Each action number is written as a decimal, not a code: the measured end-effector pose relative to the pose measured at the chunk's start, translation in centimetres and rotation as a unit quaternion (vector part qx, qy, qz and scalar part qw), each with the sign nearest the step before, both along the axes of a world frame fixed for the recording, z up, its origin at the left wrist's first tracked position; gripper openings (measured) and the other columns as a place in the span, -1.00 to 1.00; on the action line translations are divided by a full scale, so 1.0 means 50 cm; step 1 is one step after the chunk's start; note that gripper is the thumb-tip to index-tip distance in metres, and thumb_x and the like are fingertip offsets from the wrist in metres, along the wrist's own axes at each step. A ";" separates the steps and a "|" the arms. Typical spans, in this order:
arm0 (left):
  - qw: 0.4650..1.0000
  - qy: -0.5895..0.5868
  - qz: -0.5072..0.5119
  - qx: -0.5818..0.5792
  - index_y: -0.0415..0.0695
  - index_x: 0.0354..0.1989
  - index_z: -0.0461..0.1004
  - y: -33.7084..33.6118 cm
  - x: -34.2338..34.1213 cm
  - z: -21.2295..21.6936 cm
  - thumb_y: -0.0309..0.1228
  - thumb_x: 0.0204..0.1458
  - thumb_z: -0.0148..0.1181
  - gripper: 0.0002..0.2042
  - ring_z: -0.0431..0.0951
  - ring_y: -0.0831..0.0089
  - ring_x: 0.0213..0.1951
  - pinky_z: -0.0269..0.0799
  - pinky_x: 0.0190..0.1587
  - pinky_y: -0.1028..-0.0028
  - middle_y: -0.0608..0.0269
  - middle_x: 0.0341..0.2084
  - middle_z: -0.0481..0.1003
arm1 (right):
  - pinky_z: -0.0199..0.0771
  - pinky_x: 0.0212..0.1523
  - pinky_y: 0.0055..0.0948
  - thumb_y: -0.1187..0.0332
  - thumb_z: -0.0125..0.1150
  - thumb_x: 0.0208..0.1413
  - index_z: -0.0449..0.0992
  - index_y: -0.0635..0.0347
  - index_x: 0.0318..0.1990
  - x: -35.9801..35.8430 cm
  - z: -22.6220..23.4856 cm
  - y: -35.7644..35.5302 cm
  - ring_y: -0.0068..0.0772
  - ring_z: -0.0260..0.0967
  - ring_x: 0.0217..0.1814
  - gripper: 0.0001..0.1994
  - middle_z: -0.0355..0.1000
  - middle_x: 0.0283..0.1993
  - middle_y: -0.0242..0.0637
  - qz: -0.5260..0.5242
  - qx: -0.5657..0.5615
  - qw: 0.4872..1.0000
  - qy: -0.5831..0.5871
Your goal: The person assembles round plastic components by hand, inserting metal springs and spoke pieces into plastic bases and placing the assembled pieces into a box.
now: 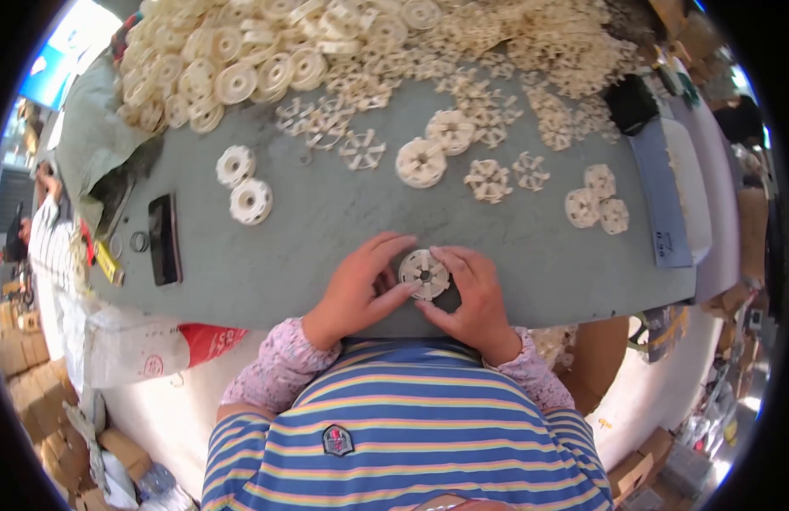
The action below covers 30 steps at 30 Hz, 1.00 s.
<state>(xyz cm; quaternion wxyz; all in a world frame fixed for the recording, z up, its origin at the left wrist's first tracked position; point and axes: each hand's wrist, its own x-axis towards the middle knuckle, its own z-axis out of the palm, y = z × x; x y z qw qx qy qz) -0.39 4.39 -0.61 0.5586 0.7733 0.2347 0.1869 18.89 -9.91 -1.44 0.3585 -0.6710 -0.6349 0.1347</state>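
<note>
A cream plastic wheel-shaped part (424,273) with a dark centre hole lies on the grey table (326,230) near its front edge. My left hand (360,289) grips it from the left with fingers curled over its rim. From the right, my right hand (468,298) presses on the same part with thumb and fingers. Both sleeves are pink and patterned.
Two finished cream wheels (244,183) sit at the left, one (421,162) in the middle, three (597,204) at the right. Loose spoked inserts (361,149) and a big heap of parts (343,43) fill the far side. A black phone (164,238) lies at the left.
</note>
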 end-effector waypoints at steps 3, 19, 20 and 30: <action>0.998 -0.025 0.050 -0.021 -0.15 0.31 0.52 -0.012 -0.026 -0.015 -0.56 0.12 0.42 -0.48 0.59 0.53 -0.31 0.55 -0.28 0.57 0.03 0.21 0.48 | 0.43 0.28 -0.03 0.25 0.59 -0.04 0.44 0.16 0.38 0.052 0.010 -0.026 0.08 0.42 0.25 -0.23 0.44 0.25 -0.04 -0.072 0.003 0.997 -0.013; 0.982 -0.005 0.124 0.142 -0.20 -0.05 0.68 0.008 -0.053 0.004 -0.54 0.09 0.43 -0.76 0.65 0.30 -0.23 0.57 -0.21 0.39 0.12 -0.10 0.63 | 0.44 0.31 -0.07 0.19 0.52 0.11 0.52 0.15 0.29 0.381 0.037 -0.052 0.04 0.43 0.25 -0.41 0.47 0.21 -0.06 -0.326 0.136 0.883 -0.308; 0.950 0.012 0.205 0.236 -0.18 -0.01 0.66 0.037 -0.073 -0.006 -0.51 0.07 0.45 -0.72 0.62 0.18 -0.11 0.55 -0.07 0.30 0.09 -0.06 0.61 | 0.44 0.31 -0.07 0.19 0.52 0.11 0.52 0.15 0.29 0.346 0.035 -0.034 0.04 0.43 0.25 -0.41 0.47 0.21 -0.06 -0.323 0.139 0.886 -0.302; 0.795 0.190 0.412 0.403 -0.24 0.24 0.47 0.184 -0.189 -0.049 -0.20 -0.07 0.62 -0.30 0.47 -0.09 0.17 0.35 0.27 0.03 -0.08 0.09 0.50 | 0.32 0.38 -0.03 0.12 0.54 0.05 0.54 0.09 0.19 0.099 0.059 0.245 -0.04 0.39 0.29 -0.43 0.49 0.19 -0.20 -0.049 0.114 0.980 -0.157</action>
